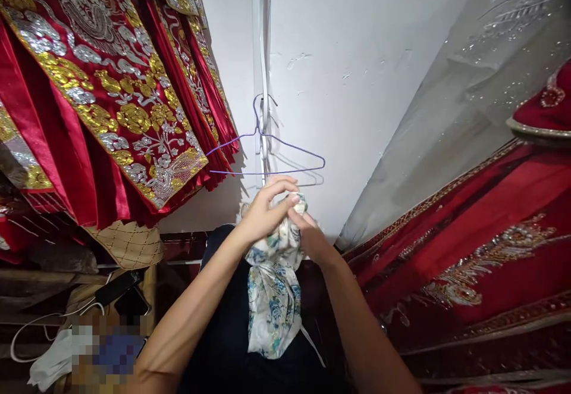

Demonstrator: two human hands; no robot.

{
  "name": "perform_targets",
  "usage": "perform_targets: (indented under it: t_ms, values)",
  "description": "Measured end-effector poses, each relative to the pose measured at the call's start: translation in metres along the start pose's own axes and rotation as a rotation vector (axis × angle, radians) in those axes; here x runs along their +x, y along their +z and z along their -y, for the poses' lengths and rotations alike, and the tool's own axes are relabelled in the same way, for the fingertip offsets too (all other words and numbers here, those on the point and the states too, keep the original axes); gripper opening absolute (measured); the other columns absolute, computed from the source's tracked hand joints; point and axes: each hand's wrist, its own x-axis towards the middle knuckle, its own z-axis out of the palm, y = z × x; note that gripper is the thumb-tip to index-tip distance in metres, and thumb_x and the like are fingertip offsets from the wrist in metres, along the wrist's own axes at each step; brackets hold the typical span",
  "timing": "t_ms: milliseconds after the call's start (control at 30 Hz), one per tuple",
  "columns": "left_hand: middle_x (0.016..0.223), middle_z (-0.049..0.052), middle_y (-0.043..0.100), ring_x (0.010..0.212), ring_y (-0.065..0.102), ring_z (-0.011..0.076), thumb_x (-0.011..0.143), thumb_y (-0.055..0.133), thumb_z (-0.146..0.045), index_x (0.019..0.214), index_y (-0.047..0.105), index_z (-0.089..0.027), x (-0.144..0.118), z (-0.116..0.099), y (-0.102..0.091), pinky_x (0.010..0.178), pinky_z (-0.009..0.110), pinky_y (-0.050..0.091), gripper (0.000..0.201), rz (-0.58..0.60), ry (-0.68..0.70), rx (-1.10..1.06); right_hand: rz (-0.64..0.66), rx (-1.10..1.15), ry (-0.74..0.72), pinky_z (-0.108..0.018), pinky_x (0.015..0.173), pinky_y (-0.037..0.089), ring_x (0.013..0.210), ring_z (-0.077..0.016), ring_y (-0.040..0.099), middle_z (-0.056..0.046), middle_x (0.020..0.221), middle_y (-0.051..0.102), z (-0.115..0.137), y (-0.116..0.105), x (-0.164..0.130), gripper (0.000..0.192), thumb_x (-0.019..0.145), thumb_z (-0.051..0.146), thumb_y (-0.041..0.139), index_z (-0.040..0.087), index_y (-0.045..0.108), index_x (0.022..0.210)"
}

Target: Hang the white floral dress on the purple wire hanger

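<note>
- The left hand [263,209] was curled over the top of a floral cloth [273,287], fingers bent and pinching a bunched fold of it.
- The right hand [310,236] gripped the same bunch from the other side, thumb and fingers closed on the fabric — the two hands touched at the top of the cloth.
- The cloth was pale with blue-green flowers; it was held up in front of the white wall [357,55], and its loose end hung down between the forearms.
- A purple wire hanger [267,156] hung on the wall just above the hands, bare, apart from the cloth.
- Red garments [111,96] with gold and silver embroidery hung at the left, close beside the hanger.
- More red embroidered fabric [482,251] lay at the right, under a grey sequinned sheet [468,102].
- Lower left: a dark phone [118,287] with a white cable [44,322] — and a woven cushion [129,242] above it.
- No brand, label or writing could be read anywhere.
</note>
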Motion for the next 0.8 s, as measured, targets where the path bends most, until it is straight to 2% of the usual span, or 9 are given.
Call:
perform_targets:
  t_ms: [67, 167, 267, 367, 433, 500, 567, 667, 800]
  values:
    - [0.135, 0.011, 0.058, 0.133, 0.048, 0.027, 0.097, 0.053, -0.047, 0.112, 0.067, -0.022, -0.005, 0.011, -0.009, 0.113, 0.039, 0.036, 0.033, -0.002, -0.043, 0.007, 0.087, 0.073, 0.038, -0.032, 0.068, 0.05, 0.079, -0.0229, 0.065, -0.005, 0.086, 0.069, 0.018, -0.004, 0.006, 0.034, 0.081, 0.039, 0.066, 0.022, 0.064, 0.11]
    - [0.119, 0.01, 0.068, 0.118, 0.058, 0.0273, 0.097, 0.044, -0.058, 0.112, 0.069, -0.021, -0.024, 0.024, -0.027, 0.104, 0.039, 0.045, 0.046, 0.189, -0.237, -0.028, 0.161, -0.043, -0.078, -0.028, 0.064, 0.047, 0.071, -0.0193, 0.062, -0.002, 0.078, 0.068, 0.043, -0.019, 0.024, 0.019, 0.069, 0.023, 0.072, 0.018, 0.068, 0.086]
    - [0.092, 0.006, 0.07, 0.091, 0.064, 0.0244, 0.093, 0.049, -0.06, 0.091, 0.071, -0.018, -0.048, 0.028, -0.043, 0.085, 0.034, 0.051, 0.047, 0.367, -0.347, 0.086, -0.013, -0.223, -0.352, -0.028, 0.069, 0.047, 0.075, -0.0188, 0.062, -0.002, 0.079, 0.068, 0.052, -0.029, 0.056, 0.012, 0.066, 0.015, 0.068, 0.017, 0.067, 0.078]
    - [0.086, 0.003, 0.069, 0.08, 0.061, 0.0212, 0.091, 0.053, -0.056, 0.09, 0.07, -0.018, -0.06, 0.027, -0.069, 0.077, 0.03, 0.048, 0.041, 0.359, -0.355, 0.368, -0.169, -0.353, -0.444, -0.031, 0.087, 0.047, 0.1, -0.0223, 0.064, -0.006, 0.112, 0.071, 0.035, -0.029, 0.089, 0.045, 0.068, 0.012, 0.061, 0.019, 0.068, 0.113]
    - [0.081, 0.002, 0.069, 0.074, 0.061, 0.0205, 0.089, 0.055, -0.055, 0.084, 0.069, -0.019, -0.061, 0.027, -0.093, 0.071, 0.028, 0.045, 0.038, 0.379, -0.412, 0.558, -0.134, -0.446, -0.364, -0.032, 0.094, 0.045, 0.113, -0.0237, 0.061, -0.007, 0.129, 0.067, 0.016, -0.028, 0.102, 0.059, 0.072, 0.012, 0.055, 0.021, 0.062, 0.13]
    - [0.072, 0.003, 0.068, 0.068, 0.06, 0.0209, 0.084, 0.059, -0.055, 0.074, 0.067, -0.021, -0.063, 0.031, -0.118, 0.066, 0.028, 0.042, 0.037, 0.442, -0.52, 0.734, -0.075, -0.562, -0.279, -0.031, 0.088, 0.046, 0.109, -0.0242, 0.064, -0.007, 0.124, 0.07, 0.001, -0.033, 0.106, 0.056, 0.073, 0.012, 0.05, 0.022, 0.065, 0.126]
    - [0.066, 0.004, 0.066, 0.066, 0.061, 0.023, 0.077, 0.065, -0.053, 0.066, 0.065, -0.022, -0.067, 0.037, -0.138, 0.067, 0.03, 0.042, 0.033, 0.471, -0.642, 0.893, -0.098, -0.652, -0.265, -0.029, 0.077, 0.047, 0.092, -0.0235, 0.066, -0.006, 0.103, 0.076, -0.006, -0.043, 0.106, 0.043, 0.074, 0.012, 0.046, 0.02, 0.072, 0.107]
    - [0.071, 0.007, 0.069, 0.075, 0.065, 0.0272, 0.073, 0.068, -0.048, 0.068, 0.066, -0.022, -0.072, 0.045, -0.157, 0.074, 0.033, 0.046, 0.027, 0.378, -0.71, 0.995, -0.167, -0.664, -0.325, -0.028, 0.071, 0.045, 0.08, -0.0223, 0.066, -0.004, 0.083, 0.075, 0.001, -0.063, 0.103, 0.03, 0.073, 0.014, 0.048, 0.018, 0.074, 0.087]
    - [0.11, 0.013, 0.07, 0.108, 0.063, 0.0306, 0.084, 0.054, -0.043, 0.094, 0.069, -0.019, -0.061, 0.04, -0.163, 0.096, 0.04, 0.047, 0.03, 0.146, -0.382, 0.954, -0.108, -0.635, -0.315, -0.028, 0.068, 0.045, 0.078, -0.0227, 0.066, -0.004, 0.078, 0.073, 0.021, -0.08, 0.103, 0.024, 0.069, 0.016, 0.051, 0.016, 0.073, 0.079]
